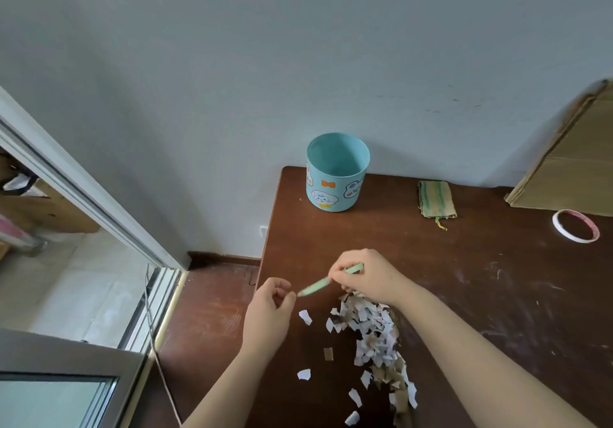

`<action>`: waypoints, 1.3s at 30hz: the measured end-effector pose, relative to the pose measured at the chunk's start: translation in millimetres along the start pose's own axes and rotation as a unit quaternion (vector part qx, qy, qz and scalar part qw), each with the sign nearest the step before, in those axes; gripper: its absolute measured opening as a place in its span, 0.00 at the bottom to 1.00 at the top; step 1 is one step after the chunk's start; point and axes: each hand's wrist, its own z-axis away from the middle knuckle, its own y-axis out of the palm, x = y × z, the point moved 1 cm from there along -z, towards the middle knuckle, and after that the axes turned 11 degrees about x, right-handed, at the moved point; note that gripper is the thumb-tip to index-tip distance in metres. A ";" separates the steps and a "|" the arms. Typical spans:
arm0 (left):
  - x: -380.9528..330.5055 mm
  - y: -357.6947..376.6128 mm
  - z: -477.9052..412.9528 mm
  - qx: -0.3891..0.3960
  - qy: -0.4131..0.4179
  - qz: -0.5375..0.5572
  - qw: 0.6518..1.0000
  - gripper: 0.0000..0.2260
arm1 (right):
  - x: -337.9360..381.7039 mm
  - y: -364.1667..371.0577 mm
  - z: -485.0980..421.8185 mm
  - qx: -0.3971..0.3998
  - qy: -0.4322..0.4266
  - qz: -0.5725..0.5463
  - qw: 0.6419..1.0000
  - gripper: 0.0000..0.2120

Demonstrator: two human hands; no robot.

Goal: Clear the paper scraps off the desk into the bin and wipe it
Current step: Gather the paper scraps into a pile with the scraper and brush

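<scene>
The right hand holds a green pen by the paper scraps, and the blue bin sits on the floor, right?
No: the head view shows the blue bin standing on the desk, at its far left corner, not the floor. The right hand does hold the green pen by the paper scraps.

One head-worn wide-angle view looks forward and down, close over the desk [464, 278], apparently facing the wall [298, 46] squarely.

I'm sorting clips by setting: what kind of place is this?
Likely a room in a home: a brown wooden desk against a plain wall, a sliding glass door beside it, and a cartoon-printed bin on the desk.
</scene>
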 end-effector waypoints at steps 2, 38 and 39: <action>-0.4 -5.0 -0.9 -0.014 0.000 -0.003 1.000 0.06 | 10.5 6.7 -14.7 -0.025 -0.032 -0.007 0.999 0.06; 5.2 -1.8 4.0 0.057 0.034 -0.084 0.994 0.02 | 9.9 32.3 19.8 0.067 0.000 -0.073 0.995 0.10; 6.1 -4.1 4.4 0.053 0.036 -0.086 0.994 0.02 | 15.3 38.9 17.9 0.079 -0.011 -0.078 0.994 0.10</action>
